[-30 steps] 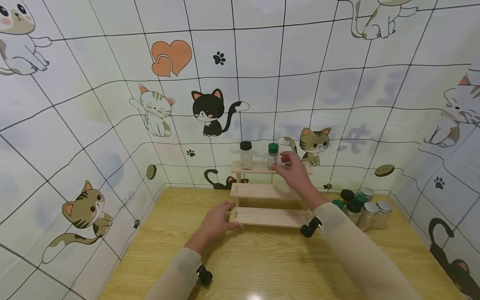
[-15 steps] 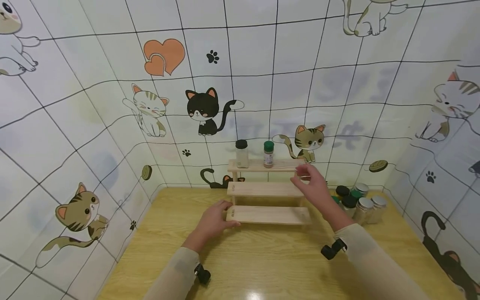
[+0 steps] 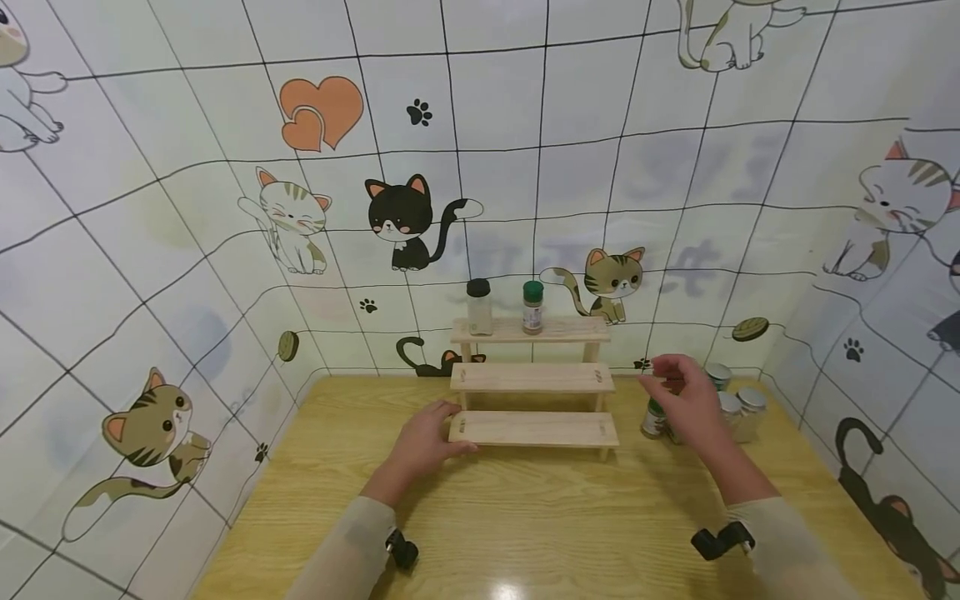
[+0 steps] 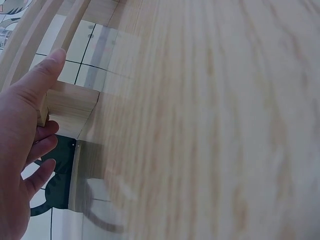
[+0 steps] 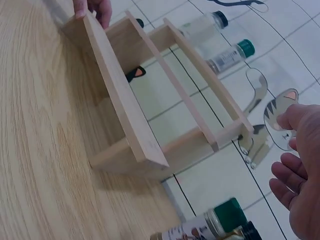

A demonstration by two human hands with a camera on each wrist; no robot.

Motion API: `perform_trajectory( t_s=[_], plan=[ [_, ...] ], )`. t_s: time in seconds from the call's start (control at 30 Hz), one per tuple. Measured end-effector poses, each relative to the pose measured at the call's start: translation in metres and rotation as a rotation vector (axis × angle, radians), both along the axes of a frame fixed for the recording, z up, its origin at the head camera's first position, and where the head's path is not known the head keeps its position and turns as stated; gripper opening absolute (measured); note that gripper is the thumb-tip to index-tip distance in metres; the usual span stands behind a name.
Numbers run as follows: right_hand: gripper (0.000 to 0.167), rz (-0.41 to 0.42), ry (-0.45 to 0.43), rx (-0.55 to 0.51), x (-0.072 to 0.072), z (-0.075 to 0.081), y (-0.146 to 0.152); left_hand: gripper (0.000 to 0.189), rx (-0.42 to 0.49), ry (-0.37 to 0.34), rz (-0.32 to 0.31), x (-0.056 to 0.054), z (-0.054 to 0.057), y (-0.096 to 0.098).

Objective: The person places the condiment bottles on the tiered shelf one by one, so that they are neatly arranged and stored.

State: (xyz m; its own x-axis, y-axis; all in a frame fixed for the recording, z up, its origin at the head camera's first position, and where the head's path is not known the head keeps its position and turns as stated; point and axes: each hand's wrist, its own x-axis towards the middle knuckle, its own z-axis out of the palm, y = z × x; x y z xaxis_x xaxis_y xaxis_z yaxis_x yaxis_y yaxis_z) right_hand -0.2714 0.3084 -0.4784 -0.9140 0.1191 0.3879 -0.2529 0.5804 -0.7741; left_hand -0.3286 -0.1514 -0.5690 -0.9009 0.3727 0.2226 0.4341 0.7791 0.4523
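Jars (image 3: 750, 412) (partly visible) behind right hand (image 3: 687, 404)

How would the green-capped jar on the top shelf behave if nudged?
The green-capped jar is probably stiff, with straight, firm-looking walls. It may tip, standing taller than wide on the narrow top shelf. Once over, it would likely roll, given its round body.

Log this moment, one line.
left grip: holds rack | right grip: empty, near table jars | top shelf: black-capped jar, green-capped jar
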Motion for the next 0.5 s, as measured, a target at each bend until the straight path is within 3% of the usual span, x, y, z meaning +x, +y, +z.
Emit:
perform_trajectory(
  t_s=[0.23,0.5],
  plan=[
    [0.053,-0.058,-0.060,0.027,0.013,0.001,0.022,0.082,0.010,-0.002,-0.001,0.001,0.001,0.000],
    [0.046,-0.095,0.027,0.156,0.019,-0.008,0.042,0.083,0.011,0.010,-0.005,0.001,0.000,-0.001]
  ],
)
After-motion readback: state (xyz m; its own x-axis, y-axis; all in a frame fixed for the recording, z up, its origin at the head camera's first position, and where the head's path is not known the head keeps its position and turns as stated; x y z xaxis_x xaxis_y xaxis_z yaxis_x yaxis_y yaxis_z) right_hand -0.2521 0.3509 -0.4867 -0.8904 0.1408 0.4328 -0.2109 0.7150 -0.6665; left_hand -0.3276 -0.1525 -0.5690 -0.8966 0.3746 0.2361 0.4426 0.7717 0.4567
